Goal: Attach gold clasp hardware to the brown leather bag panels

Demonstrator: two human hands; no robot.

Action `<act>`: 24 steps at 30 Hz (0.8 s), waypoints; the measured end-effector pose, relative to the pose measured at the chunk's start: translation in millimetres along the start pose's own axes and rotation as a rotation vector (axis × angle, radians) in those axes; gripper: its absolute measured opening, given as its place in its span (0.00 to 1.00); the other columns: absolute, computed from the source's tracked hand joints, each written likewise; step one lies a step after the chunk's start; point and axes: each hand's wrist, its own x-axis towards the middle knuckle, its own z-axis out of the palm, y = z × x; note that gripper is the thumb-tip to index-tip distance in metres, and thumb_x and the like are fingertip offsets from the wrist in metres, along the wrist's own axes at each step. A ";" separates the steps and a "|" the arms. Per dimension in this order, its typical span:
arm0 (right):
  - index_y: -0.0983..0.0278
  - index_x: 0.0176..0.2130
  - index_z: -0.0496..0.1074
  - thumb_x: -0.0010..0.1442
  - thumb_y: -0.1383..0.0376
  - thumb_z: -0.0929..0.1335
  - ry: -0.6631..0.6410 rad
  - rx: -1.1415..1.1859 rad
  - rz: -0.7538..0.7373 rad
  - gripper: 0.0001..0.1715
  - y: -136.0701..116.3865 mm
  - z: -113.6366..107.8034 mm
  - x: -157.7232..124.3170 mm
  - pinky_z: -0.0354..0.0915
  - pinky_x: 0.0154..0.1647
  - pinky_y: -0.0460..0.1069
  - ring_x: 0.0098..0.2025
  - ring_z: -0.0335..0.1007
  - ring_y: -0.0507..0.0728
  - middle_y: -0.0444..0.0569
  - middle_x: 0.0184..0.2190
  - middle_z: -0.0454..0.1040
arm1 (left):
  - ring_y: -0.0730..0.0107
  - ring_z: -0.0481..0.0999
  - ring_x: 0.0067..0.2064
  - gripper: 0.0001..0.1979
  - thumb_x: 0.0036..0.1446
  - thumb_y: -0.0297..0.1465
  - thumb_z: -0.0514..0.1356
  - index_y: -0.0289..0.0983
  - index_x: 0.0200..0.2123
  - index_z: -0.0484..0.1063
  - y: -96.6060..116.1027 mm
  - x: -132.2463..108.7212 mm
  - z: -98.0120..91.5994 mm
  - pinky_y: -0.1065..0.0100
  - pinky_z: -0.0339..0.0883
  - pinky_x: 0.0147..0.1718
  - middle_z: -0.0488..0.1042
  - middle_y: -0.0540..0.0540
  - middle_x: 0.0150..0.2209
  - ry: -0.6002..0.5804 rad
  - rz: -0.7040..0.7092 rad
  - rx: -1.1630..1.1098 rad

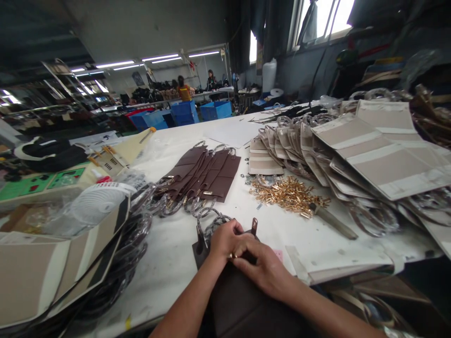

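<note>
White worktable (169,263) seen in head view, workshop behind. Brown leather piece (239,305) laid at near edge, long axis run away from person, strap tab (254,225) pointed to far side. Left hand (225,239): fingers curled together, clamped on piece's far end. Right hand (264,270): fingers pressed together, small gold fitting (232,256) pinched at tips. Pile of gold fittings (289,195) heaped just beyond.

Your L hand (227,239) & R hand (262,267) meet at the near edge of the table (169,263), both on top of a leather piece (243,300). Just behind them lies a fanned row of leather pieces (204,176). To the R of that row sits a pile of metal clips (289,195), w/ overlapping card-backed pieces (380,159) further R. A mask (93,204) lies far L. Crates (214,110) stand beyond the table's far edge.
</note>
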 end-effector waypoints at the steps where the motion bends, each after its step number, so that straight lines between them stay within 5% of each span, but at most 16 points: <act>1: 0.59 0.39 0.74 0.67 0.57 0.69 0.055 0.037 0.023 0.08 3.6 -1.1 5.9 0.69 0.50 0.52 0.45 0.75 0.59 0.46 0.40 0.79 | 0.68 0.74 0.30 0.07 0.52 0.37 0.68 0.41 0.28 0.75 1.1 -0.8 0.5 0.68 0.58 0.30 0.78 0.53 0.27 0.017 0.000 0.006; 6: 0.62 0.38 0.73 0.66 0.51 0.70 0.277 0.092 0.203 0.16 35.6 -22.4 16.1 0.66 0.39 0.50 0.36 0.71 0.57 0.46 0.33 0.76 | 0.66 0.76 0.34 0.06 0.53 0.36 0.67 0.41 0.33 0.76 -2.5 -7.0 1.3 0.67 0.62 0.35 0.79 0.51 0.31 0.061 0.045 -0.022; 11: 0.62 0.41 0.74 0.63 0.50 0.71 0.253 0.021 0.381 0.19 48.7 -41.0 3.3 0.63 0.30 0.48 0.28 0.70 0.54 0.44 0.29 0.75 | 0.68 0.76 0.33 0.08 0.54 0.35 0.67 0.40 0.37 0.78 -13.3 -8.7 4.4 0.69 0.65 0.34 0.80 0.50 0.32 0.008 0.075 -0.120; 15: 0.61 0.50 0.78 0.62 0.51 0.71 0.198 -0.089 0.352 0.22 47.3 -45.0 0.4 0.68 0.32 0.50 0.30 0.74 0.55 0.47 0.37 0.80 | 0.69 0.77 0.32 0.09 0.54 0.32 0.66 0.40 0.40 0.78 -18.2 -8.2 7.3 0.70 0.67 0.34 0.81 0.50 0.35 -0.021 0.073 -0.184; 24: 0.58 0.45 0.82 0.62 0.53 0.71 0.159 -0.328 0.333 0.17 40.5 -45.6 -3.3 0.71 0.37 0.51 0.37 0.80 0.60 0.46 0.36 0.84 | 0.69 0.76 0.34 0.06 0.52 0.31 0.68 0.41 0.36 0.76 -19.8 -9.9 7.6 0.71 0.64 0.32 0.80 0.52 0.35 -0.016 0.103 -0.241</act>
